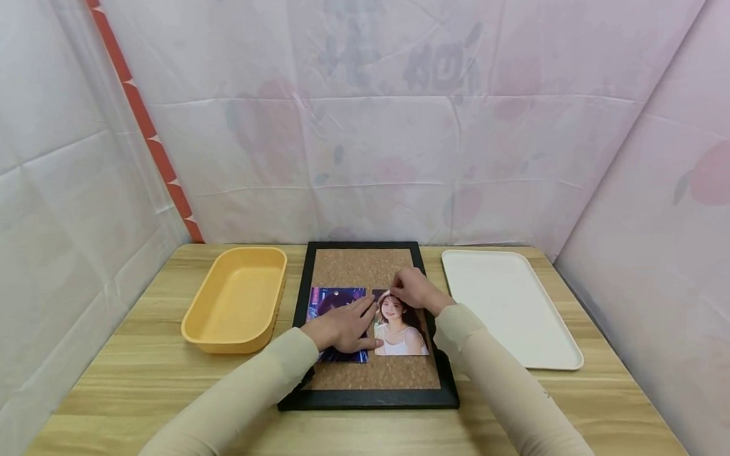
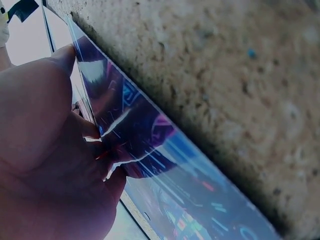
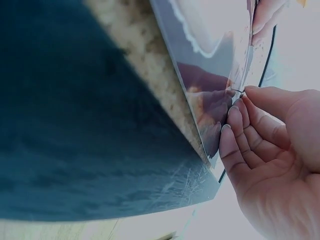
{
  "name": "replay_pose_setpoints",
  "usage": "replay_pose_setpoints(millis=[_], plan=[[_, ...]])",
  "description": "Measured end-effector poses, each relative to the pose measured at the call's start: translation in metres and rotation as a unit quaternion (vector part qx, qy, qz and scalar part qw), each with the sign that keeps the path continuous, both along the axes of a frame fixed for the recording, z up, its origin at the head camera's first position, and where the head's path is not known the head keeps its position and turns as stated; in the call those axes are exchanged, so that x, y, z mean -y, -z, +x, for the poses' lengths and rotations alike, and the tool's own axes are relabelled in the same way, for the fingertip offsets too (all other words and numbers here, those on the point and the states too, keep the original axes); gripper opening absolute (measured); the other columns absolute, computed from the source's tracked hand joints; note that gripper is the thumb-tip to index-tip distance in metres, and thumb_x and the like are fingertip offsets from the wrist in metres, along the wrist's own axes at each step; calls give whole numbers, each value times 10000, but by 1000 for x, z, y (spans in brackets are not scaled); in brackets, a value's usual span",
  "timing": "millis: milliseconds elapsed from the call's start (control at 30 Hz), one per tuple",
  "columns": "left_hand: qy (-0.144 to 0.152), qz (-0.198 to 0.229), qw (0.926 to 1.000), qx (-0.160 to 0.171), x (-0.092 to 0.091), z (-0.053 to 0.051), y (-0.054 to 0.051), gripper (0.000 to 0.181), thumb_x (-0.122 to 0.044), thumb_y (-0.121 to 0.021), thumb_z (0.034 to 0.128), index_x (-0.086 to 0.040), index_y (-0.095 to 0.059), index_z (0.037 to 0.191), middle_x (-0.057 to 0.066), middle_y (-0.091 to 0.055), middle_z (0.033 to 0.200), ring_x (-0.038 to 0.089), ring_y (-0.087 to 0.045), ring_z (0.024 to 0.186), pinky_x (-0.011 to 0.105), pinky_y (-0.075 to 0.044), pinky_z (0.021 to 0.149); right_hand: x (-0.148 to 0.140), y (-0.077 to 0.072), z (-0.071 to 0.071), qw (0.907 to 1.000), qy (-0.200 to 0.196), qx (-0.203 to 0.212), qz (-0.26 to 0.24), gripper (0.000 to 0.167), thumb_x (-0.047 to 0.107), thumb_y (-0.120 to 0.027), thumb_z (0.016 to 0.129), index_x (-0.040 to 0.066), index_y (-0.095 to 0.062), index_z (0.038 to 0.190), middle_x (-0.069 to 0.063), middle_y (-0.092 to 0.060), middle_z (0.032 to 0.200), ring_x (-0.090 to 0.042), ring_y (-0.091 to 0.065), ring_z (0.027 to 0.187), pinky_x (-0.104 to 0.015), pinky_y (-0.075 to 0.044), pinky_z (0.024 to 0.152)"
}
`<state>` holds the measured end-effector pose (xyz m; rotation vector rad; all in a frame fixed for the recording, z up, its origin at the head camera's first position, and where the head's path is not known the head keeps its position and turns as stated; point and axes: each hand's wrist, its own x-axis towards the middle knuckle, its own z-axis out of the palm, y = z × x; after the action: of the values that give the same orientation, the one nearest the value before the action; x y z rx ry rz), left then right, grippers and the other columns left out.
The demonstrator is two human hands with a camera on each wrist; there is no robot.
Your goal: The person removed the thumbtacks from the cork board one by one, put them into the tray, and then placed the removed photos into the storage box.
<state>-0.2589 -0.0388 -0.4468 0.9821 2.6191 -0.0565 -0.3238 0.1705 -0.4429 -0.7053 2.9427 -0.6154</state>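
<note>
A cork board (image 1: 370,375) in a black frame lies on the table with two photo prints side by side on it. My left hand (image 1: 346,326), fingers extended, rests across the dark blue-purple photo (image 1: 320,313), its fingertips reaching the left edge of the portrait photo (image 1: 399,341). A small shiny pin head (image 1: 336,293) shows at the blue photo's top. At the portrait's top edge my right hand (image 1: 412,288) pinches a thin pin (image 3: 239,91) between thumb and index finger; the fingertips hide most of it. In the left wrist view, the blue photo (image 2: 150,145) lies beneath my left hand (image 2: 45,145).
A yellow plastic basin (image 1: 235,299) stands left of the board. On the right lies a flat white tray (image 1: 506,303), close to the frame. A fabric curtain (image 1: 362,141) hangs behind the wooden table (image 1: 135,390).
</note>
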Motion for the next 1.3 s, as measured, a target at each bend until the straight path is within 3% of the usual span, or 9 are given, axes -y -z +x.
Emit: replay_pose_setpoints(millis=[500, 1100, 1300], plan=[[8, 34, 10000, -8, 1, 0, 0, 870, -669, -393, 1020, -101, -190, 1647, 88, -99, 1724, 234, -127, 1578, 424, -276, 1233, -2, 3, -1, 9999, -117, 87, -49, 76, 33, -709, 925, 20, -759, 869, -34, -689, 756, -135, -595, 664, -293, -527, 633], [45, 54, 10000, -47, 1, 4, -1, 858, -643, -406, 1030, -77, -200, 1640, 103, -127, 1718, 239, -136, 1577, 387, -248, 1244, 0, 5, 4, 9997, -238, -6, 98, 157, -8, -652, 942, 27, -752, 827, -15, -675, 688, -117, -590, 595, -289, -528, 597], [22, 47, 10000, -81, 0, -1, 7, 868, -650, -394, 1029, -80, -173, 1645, 102, -88, 1722, 244, -103, 1581, 400, -223, 1252, -1, 4, 2, 9994, -335, -66, 41, 200, -28, -642, 927, 35, -746, 768, 3, -652, 641, -102, -555, 552, -272, -497, 561]])
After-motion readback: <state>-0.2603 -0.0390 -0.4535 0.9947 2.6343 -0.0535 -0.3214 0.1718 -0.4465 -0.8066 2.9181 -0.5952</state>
